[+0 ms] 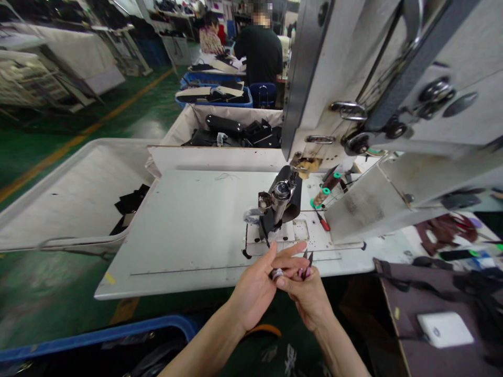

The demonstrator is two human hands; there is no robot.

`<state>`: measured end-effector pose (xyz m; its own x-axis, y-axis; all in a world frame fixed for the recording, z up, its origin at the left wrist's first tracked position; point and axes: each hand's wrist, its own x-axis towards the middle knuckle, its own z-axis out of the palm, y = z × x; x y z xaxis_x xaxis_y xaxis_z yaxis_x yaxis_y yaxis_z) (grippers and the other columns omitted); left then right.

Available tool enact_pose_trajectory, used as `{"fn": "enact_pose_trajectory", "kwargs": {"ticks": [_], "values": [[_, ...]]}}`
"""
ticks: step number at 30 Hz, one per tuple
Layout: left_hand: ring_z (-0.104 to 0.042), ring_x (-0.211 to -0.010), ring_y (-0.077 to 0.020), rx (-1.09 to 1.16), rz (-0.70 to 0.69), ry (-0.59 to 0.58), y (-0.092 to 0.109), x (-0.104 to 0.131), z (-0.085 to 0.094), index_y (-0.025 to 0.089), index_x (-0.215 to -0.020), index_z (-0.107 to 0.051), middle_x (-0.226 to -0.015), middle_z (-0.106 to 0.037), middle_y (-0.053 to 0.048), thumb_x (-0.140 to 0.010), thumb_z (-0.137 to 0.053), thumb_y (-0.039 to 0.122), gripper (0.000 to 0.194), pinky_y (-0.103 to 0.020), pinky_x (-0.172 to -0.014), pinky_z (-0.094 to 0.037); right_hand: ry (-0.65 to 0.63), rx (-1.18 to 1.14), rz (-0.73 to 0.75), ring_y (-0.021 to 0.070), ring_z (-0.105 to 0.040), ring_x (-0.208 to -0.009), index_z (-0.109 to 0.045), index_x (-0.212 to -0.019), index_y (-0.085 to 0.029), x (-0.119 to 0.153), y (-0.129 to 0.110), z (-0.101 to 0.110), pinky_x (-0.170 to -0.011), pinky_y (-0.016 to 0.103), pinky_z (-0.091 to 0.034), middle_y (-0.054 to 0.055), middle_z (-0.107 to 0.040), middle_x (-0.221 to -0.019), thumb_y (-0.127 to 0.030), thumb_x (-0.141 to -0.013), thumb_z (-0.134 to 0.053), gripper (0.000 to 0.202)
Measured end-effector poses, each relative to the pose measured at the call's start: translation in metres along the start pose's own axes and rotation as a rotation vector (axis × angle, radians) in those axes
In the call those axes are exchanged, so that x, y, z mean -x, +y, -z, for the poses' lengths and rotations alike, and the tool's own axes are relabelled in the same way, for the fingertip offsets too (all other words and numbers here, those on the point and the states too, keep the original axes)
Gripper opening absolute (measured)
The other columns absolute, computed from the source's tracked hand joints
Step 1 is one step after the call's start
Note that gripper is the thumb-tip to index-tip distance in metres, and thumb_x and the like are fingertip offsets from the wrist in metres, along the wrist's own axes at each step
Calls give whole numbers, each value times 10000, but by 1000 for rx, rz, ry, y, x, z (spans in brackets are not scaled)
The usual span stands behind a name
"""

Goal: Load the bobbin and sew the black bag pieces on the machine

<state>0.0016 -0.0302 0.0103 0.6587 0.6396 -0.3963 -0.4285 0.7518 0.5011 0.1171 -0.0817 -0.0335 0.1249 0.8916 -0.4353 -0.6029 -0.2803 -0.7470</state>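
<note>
My left hand [256, 287] is turned palm toward me, thumb raised and fingers stretched to the right; it meets my right hand just off the machine table's front edge. In my right hand [310, 297] is a small pair of scissors [309, 260], dark blades pointing up and pinkish parts at the grip. Between the hands, by my right thumb, sits a small round silvery piece [276, 273], too small to name. Beyond my fingers stands the sewing machine's post [280, 204], with a dark curved workpiece [293, 201] around its far side.
Thread cones [321, 197] and a red-handled tool [324, 222] lie on the machine bed. The machine head [377, 78] overhangs on the right. A white cloth bin [78, 193] stands left, a blue bin [118, 335] below. Farther back, a person in black [259, 55] faces away.
</note>
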Motion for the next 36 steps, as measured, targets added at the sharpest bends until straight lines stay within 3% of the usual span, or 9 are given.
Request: {"fn": "enact_pose_trajectory", "kwargs": {"ticks": [7, 11, 14, 18, 23, 27, 31, 33, 36], "values": [[-390, -1363, -385, 5, -1, -75, 0, 0, 5, 61, -953, -783, -1549, -396, -113, -1012, -345, 525, 641, -453, -1180, -275, -72, 15, -54, 87, -569, -612, -716, -631, -139, -2, -2, 2, -574, 182, -433, 3, -660, -634, -182, -526, -945, 256], [-373, -1371, -371, -33, -17, -114, 2, 0, 3, 84, -970, -786, -1567, -372, -79, -1021, -290, 529, 669, -446, -1186, -260, -40, 19, -46, 25, -311, -468, -630, -589, -137, -4, 1, 6, -445, 168, -247, -102, -374, -478, -188, -542, -941, 318], [-351, -1389, -350, -69, -16, -102, 4, 1, -1, 98, -965, -789, -1563, -381, -60, -1024, -282, 526, 666, -413, -1181, -271, -62, -2, -56, 28, -175, -473, -546, -562, -147, -4, 4, 8, -426, 189, -141, -123, -227, -499, -212, -579, -928, 387], [-383, -1374, -324, -57, -15, -14, 2, 3, -5, 106, -944, -793, -1537, -422, -69, -1006, -356, 549, 624, -371, -1159, -312, -108, 6, -96, 29, -240, -467, -664, -723, -142, -3, 3, 7, -419, 187, -159, -105, -362, -518, -208, -578, -928, 309], [-478, -1287, -314, -5, -25, 57, -3, 4, -5, 89, -811, -791, -1503, -465, -87, -1003, -390, 528, 624, -346, -1099, -392, -142, 4, -98, 95, -580, -655, -719, -779, -133, 1, 0, 2, -588, 190, -430, 1, -659, -702, -156, -557, -931, 308], [-543, -1196, -290, 15, -44, 57, -4, 3, -6, 87, -747, -784, -1463, -510, -95, -1002, -400, 509, 626, -340, -1065, -428, -94, -17, -55, 85, -599, -607, -722, -682, -144, 4, -4, -3, -635, 195, -482, -28, -654, -604, -135, -558, -924, 238], [-489, -1278, -292, 32, -67, 66, -5, 3, -7, 102, -802, -789, -1509, -462, -64, -1005, -412, 501, 586, -333, -1085, -411, -101, 4, -83, 121, -643, -679, -728, -699, -135, 4, -6, -4, -658, 214, -496, 16, -713, -698, -160, -541, -934, 260], [-419, -1352, -285, 25, -82, 73, -8, 4, -7, 118, -864, -791, -1529, -437, -42, -1008, -417, 497, 552, -320, -1103, -388, -100, 24, -101, 104, -601, -639, -708, -695, -136, 3, -5, -1, -592, 195, -450, -4, -670, -655, -178, -543, -935, 277], [-372, -1393, -267, -1, -74, 79, -10, 4, -7, 162, -1046, -766, -1513, -463, -35, -1002, -435, 516, 487, -326, -1114, -361, -96, 51, -106, 53, -414, -517, -676, -690, -141, 2, -1, 3, -466, 179, -282, -66, -500, -543, -212, -562, -932, 294]]}}
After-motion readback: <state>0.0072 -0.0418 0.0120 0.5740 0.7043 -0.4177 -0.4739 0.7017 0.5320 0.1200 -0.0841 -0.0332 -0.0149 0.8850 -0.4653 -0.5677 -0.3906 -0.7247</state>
